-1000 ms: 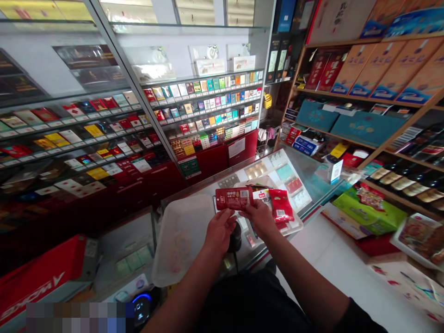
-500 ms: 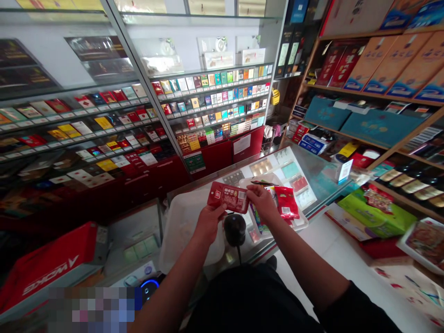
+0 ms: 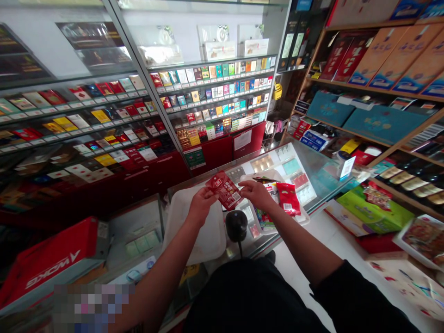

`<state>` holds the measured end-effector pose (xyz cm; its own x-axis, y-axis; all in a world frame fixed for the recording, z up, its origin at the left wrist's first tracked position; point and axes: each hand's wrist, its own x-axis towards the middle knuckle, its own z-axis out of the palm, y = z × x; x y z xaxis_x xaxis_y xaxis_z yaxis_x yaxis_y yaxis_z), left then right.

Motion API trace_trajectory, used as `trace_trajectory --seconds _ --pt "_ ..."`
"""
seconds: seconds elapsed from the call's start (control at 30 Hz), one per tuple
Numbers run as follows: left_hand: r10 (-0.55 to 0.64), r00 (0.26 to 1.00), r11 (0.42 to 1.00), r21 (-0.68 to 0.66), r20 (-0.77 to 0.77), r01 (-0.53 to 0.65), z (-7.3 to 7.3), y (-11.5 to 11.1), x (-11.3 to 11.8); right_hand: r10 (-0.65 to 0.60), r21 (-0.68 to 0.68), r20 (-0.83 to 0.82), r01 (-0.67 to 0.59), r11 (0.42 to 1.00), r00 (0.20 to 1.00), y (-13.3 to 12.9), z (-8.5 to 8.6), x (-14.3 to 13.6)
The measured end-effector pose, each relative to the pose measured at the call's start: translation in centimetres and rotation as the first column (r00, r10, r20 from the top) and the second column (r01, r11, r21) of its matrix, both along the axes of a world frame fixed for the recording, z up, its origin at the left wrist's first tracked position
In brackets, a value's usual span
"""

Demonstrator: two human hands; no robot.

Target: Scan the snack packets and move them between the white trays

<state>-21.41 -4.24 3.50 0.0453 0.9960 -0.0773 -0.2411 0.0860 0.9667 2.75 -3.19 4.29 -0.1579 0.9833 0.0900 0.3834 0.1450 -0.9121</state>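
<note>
1. Over the glass counter point(image 3: 322, 159), I see the red packet point(image 3: 225, 190) between both hands, above and just beyond the black scanner point(image 3: 237, 225).
2. Its long axis slants from upper left to lower right; the left hand point(image 3: 202, 206) is nearer, at its left end.
3. My view shows the left thumb and fingers pinching that end. The right hand point(image 3: 258, 194) has bent fingers beside the right edge; I cannot tell whether they touch it.
4. The packet looks flat and glossy, with pale print, too small for me to read.
</note>
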Motion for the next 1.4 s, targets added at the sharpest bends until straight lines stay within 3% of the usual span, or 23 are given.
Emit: trace_trajectory --seconds 0.23,0.37,0.5,0.73,0.93,1.17,1.4 --pt "-0.02 0.989 0.995 0.092 -0.149 0.034 -1.8 1.7 -0.5 -0.018 0.087 0.213 -0.001 0.996 0.977 1.4 -2.4 -0.3" --pt "0.003 0.94 0.985 0.164 -0.341 0.056 -2.4 2.1 -0.6 -0.05 0.142 0.343 0.001 0.99 0.938 1.6 -3.6 -0.3" --pt "0.047 0.874 0.968 0.239 -0.483 0.081 -3.0 2.2 -0.6 -0.038 0.194 0.374 -0.039 0.98 0.927 1.6 -5.5 -0.3" --pt "0.046 0.832 0.953 0.273 -0.553 0.129 -4.1 2.1 -0.4 -0.036 0.263 0.362 -0.065 0.963 0.932 1.1 -8.4 -0.2" --pt "0.024 0.798 0.95 0.263 -0.603 0.17 -4.4 2.0 0.0 -0.039 0.263 0.397 -0.073 0.962 0.917 0.7 -8.5 -0.1" --pt "0.012 0.814 0.959 0.238 -0.581 0.156 -3.4 1.4 0.2 0.0 0.182 0.436 -0.089 0.979 0.9 0.4 -8.1 -0.3" --pt "0.006 0.81 0.961 0.227 -0.586 0.158 -3.3 1.2 -0.2 -0.011 0.147 0.365 -0.046 0.988 0.931 0.3 -7.8 -0.4"
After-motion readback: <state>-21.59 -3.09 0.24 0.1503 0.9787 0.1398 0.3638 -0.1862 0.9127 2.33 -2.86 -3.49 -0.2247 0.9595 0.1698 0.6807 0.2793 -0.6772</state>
